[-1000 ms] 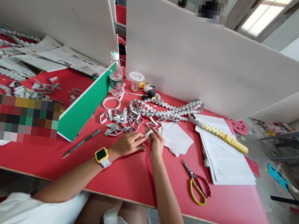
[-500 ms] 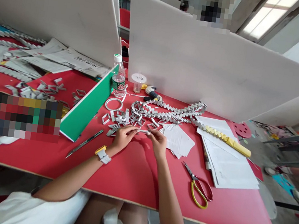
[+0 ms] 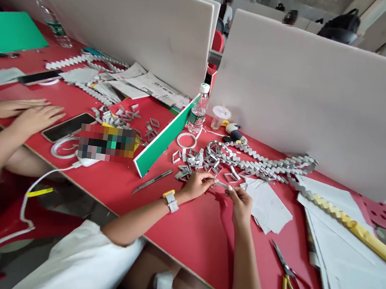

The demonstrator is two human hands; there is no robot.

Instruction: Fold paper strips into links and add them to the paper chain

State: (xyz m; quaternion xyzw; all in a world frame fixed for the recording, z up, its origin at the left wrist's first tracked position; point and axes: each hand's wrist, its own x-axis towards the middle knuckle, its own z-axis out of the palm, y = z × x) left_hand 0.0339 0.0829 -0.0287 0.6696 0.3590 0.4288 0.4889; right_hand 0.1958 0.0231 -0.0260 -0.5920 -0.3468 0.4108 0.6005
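Over the red table, my left hand (image 3: pixel 195 186) and my right hand (image 3: pixel 242 203) pinch opposite ends of a small white folded paper strip (image 3: pixel 223 184). Both sets of fingers are closed on it. Just behind my left hand lies a heap of folded paper links (image 3: pixel 190 162), grey and white. A long zigzag paper chain (image 3: pixel 262 163) loops behind them and runs right into a yellow section (image 3: pixel 350 223). Beyond my right hand are white paper sheets (image 3: pixel 268 210). A craft knife (image 3: pixel 152 182) rests left of my left hand, near my watch (image 3: pixel 170 201).
Scissors (image 3: pixel 290 273) with yellow and red handles lie at right, beside a paper stack (image 3: pixel 365 269). A green board (image 3: pixel 167 138) stands by a water bottle (image 3: pixel 198 111) and a lidded cup (image 3: pixel 220 116). At left, another person's hands (image 3: pixel 35 117) rest near a phone (image 3: pixel 68 128).
The view has swung left, bringing the other person's hands and a second bottle into sight. My hands stay pinched on the paper strip.
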